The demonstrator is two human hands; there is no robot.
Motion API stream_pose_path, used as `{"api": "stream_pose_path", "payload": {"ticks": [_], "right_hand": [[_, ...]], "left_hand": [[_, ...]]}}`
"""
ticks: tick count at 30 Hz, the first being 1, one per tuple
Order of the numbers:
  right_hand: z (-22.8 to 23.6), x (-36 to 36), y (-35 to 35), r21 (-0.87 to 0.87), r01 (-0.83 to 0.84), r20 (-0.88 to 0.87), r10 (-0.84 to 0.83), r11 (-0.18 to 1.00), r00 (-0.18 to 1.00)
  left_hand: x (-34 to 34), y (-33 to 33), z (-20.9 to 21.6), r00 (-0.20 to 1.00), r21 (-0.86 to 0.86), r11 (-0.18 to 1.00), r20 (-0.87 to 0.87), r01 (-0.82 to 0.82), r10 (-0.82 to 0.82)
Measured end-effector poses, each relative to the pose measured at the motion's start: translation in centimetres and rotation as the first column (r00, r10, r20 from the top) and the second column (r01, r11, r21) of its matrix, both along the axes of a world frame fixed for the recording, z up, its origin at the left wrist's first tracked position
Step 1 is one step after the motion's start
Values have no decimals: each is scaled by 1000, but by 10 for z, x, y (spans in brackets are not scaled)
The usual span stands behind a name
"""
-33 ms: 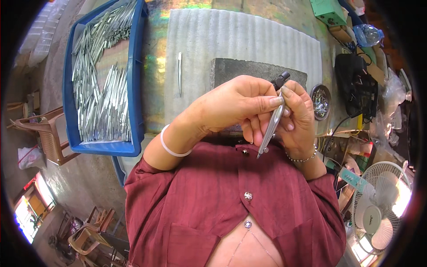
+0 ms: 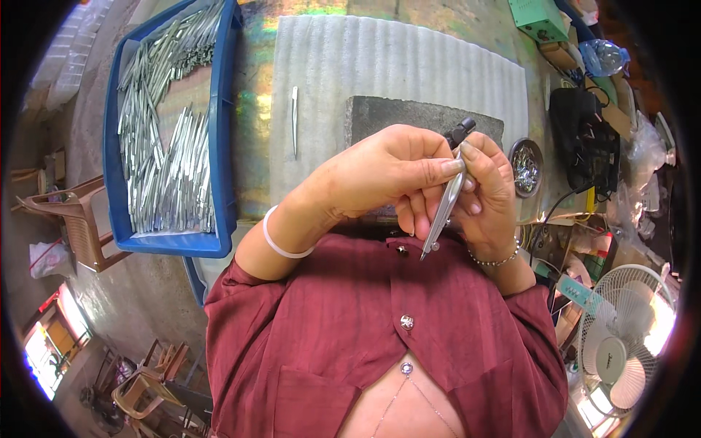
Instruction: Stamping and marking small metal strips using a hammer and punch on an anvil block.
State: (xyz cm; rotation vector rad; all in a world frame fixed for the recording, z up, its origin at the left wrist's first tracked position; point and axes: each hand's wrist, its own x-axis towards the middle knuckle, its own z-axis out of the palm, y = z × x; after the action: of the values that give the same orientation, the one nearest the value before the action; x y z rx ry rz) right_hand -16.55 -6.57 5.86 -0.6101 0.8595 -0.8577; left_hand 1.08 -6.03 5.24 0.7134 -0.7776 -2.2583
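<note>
Between my two hands, in front of my chest, is a slim silver drawing compass (image 2: 442, 213), tilted with its pointed end down and toward me. A small round screw shows near that point. My left hand (image 2: 398, 168) is closed, its thumb pressing the upper part of the compass. From the other side my right hand (image 2: 491, 179) pinches the same upper end. A black fitting (image 2: 461, 131) sticks out above the fingertips; how it joins the compass is hidden by my fingers. Left of my hands, one slim silver piece (image 2: 295, 123) lies on the white foam sheet (image 2: 321, 58).
A blue tray (image 2: 225, 131) at the left holds many slim silver pieces. Beyond my hands lies a dark grey slab (image 2: 387, 117). To the right stand a round dish (image 2: 539, 150) of small shiny parts, a black bag (image 2: 573, 131), a plastic bottle (image 2: 604, 57) and a fan (image 2: 617, 350).
</note>
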Motion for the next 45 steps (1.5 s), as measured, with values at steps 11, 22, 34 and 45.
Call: {"api": "stream_pose_path", "payload": {"ticks": [11, 22, 34, 45], "right_hand": [[11, -88, -115, -368, -278, -697, -66, 887, 714], [-14, -60, -91, -495, -469, -714, -35, 732, 699], [-9, -13, -18, -142, -356, -33, 355, 924, 934], [-14, 11, -13, 75, -458, -60, 462, 886, 885]], "left_hand": [[1, 19, 0, 908, -137, 922, 171, -362, 382], [-15, 23, -22, 651, 277, 671, -173, -688, 739], [-5, 50, -32, 954, 110, 951, -55, -289, 296], [4, 65, -22, 959, 15, 965, 109, -263, 260]]}}
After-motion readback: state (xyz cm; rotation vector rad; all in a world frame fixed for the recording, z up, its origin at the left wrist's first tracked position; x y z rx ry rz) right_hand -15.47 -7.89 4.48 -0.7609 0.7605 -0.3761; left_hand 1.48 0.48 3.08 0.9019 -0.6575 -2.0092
